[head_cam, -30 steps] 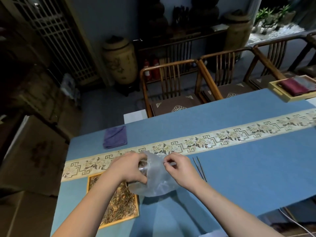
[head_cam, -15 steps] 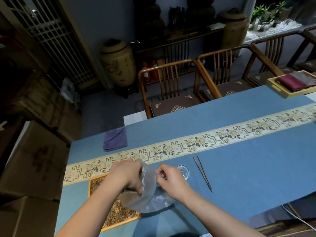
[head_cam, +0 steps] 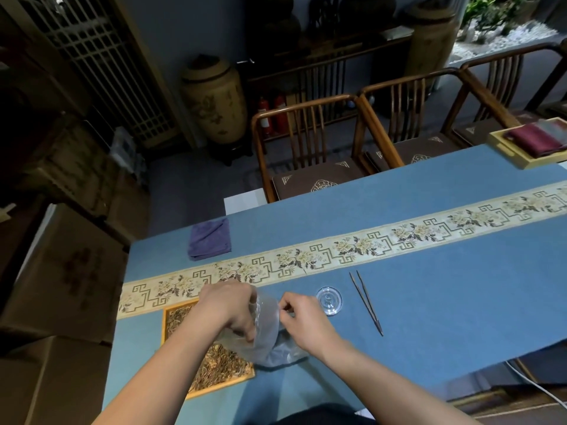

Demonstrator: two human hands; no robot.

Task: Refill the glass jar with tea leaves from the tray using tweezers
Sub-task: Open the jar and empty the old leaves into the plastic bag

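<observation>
My left hand [head_cam: 227,308] and my right hand [head_cam: 303,317] both pinch a clear plastic bag [head_cam: 264,345], which hangs crumpled between them over the right edge of the tea tray. The wooden tray [head_cam: 175,311] lies flat at the near left, filled with dry brown tea leaves [head_cam: 217,366]; my left forearm covers part of it. A small round clear glass piece [head_cam: 329,300], a lid or low jar, rests on the cloth just right of my right hand. The thin dark tweezers [head_cam: 366,303] lie further right, untouched. I cannot tell what the bag holds.
The table wears a blue cloth with a floral runner [head_cam: 352,250] across it. A folded purple cloth [head_cam: 210,239] lies at the far left. A yellow tray with red fabric [head_cam: 521,142] sits far right. Wooden chairs [head_cam: 306,142] line the far edge.
Both hands, with the bag, have shifted left and toward me, away from the tweezers. The round glass piece, hidden a second ago, now shows on the cloth.
</observation>
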